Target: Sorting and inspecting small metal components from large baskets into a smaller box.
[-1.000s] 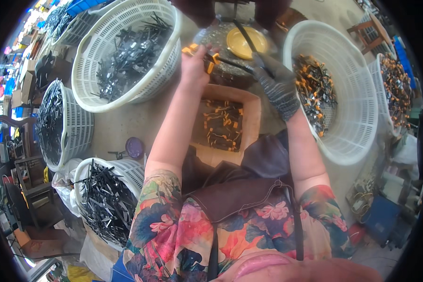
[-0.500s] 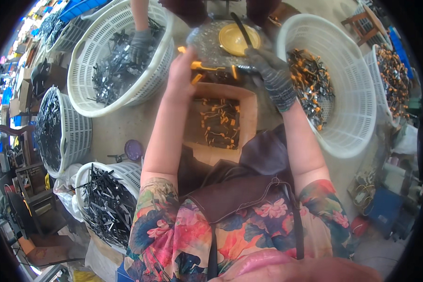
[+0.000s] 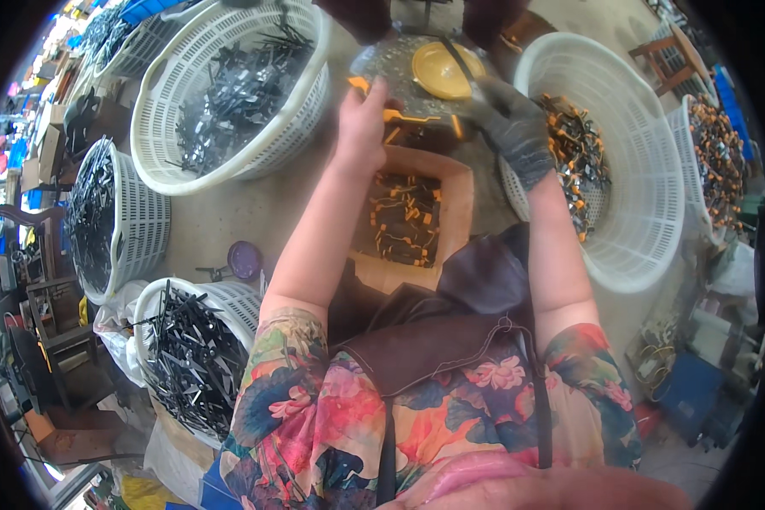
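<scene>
My bare left hand (image 3: pixel 363 127) is closed on a small orange-tipped piece (image 3: pixel 359 83), held above the left side of a work surface (image 3: pixel 382 59). My right hand (image 3: pixel 514 132), in a dark grey glove, is closed at the lower end of a long dark strip (image 3: pixel 457 58). That strip crosses over a yellow bowl (image 3: pixel 433 76). Between my hands, more orange-ended pieces (image 3: pixel 412 116) lie at the near edge of the surface. Nearer to me, an open carton (image 3: pixel 455 191) holds several dark pieces with orange ends. My fingertips are partly hidden.
A white basket (image 3: pixel 144 127) of dark metal pieces stands at the left, and another white basket (image 3: pixel 654 212) with orange-ended pieces at the right. A basket of black strips (image 3: pixel 191 357) is at the lower left. A purple lid (image 3: pixel 245 259) lies on the floor. Another person's knees (image 3: pixel 357 17) show beyond.
Another person's gloved hand has left the white basket at the left. The view has shifted slightly, and my left hand, blurred before, shows more sharply.
</scene>
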The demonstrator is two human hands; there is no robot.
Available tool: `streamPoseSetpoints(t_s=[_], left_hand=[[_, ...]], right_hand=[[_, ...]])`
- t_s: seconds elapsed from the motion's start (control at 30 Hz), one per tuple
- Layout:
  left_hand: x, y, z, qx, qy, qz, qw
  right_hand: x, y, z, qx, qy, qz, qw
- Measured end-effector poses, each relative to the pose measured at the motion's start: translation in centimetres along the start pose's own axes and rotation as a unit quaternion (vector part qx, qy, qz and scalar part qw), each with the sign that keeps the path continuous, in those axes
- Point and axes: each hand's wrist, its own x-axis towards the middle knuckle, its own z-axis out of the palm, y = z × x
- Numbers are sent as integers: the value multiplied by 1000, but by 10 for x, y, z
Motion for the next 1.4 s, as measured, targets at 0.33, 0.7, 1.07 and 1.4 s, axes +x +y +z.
streamPoseSetpoints(t_s=[0.33,0.7,1.07,1.4], left_hand=[[5,12,-1,-91,34,-85,992],[47,-36,-2,-72,-9,-67,995],[55,-48,10,-54,-56,-105,991],[57,-47,13,-53,-80,-103,990]], right_hand=[[-8,11,-3,-112,-70,-58,990],[38,61,13,14,62,31,998],[48,62,34,-95,74,-53,991],[16,28,22,99,21,78,992]])
